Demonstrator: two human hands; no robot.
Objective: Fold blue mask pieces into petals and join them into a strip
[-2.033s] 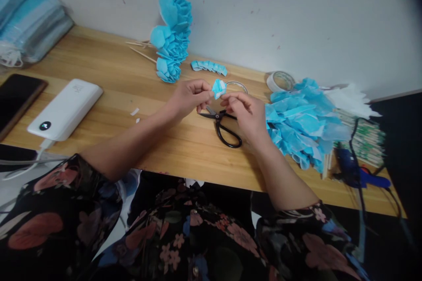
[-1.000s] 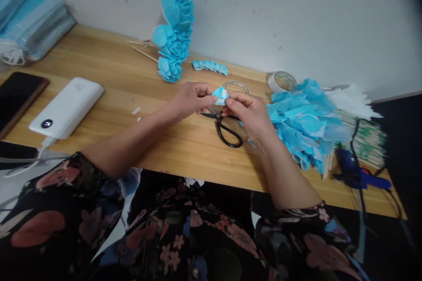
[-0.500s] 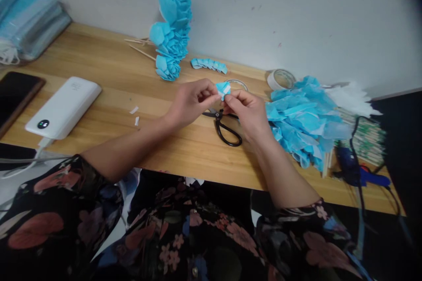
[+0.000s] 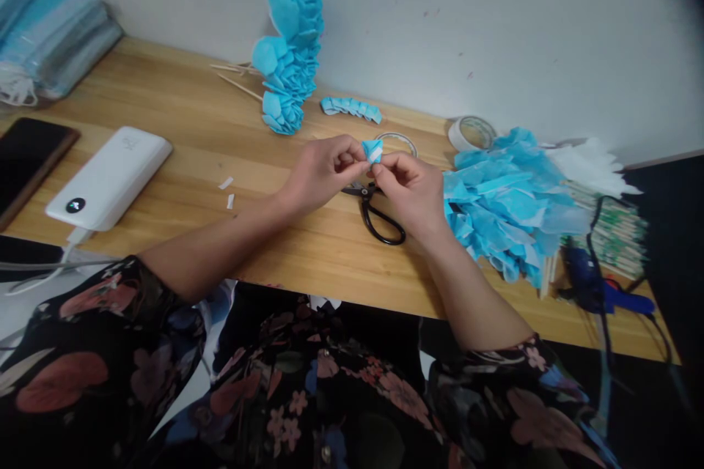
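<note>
– Hands first?

– Left hand [image 4: 324,170] and right hand [image 4: 413,187] meet at the fingertips, thumbs against fingers, both pinching one small folded blue piece [image 4: 372,149] with a white strip [image 4: 376,155] across it. Piece sits between the hands, raised above the wooden table [image 4: 308,256].

– Step?

– Folding or pressing, I'd judge: pinched toward its lower end, wider at the top. Exact fold hidden by fingers.

– Next move calls for?

– Steady pinch, probably, so the fold doesn't spring loose; one hand could then let go. Judgement only.

– Just below?

– Black-handled scissors [image 4: 365,193] on the table, partly covered by the right hand. Thin ring [image 4: 405,138] behind the fingers, likely a tape roll.

– Further out?

– Row of folded blue pieces [image 4: 350,109] near the wall; left of it, blue paper flowers [image 4: 289,77] with sticks. Thicker tape roll [image 4: 458,135] to the right, beside a crinkled blue heap [image 4: 511,198]. Past that, blue glue gun [image 4: 627,300]. Far left: white power bank [image 4: 113,179], dark phone [image 4: 33,165].
</note>
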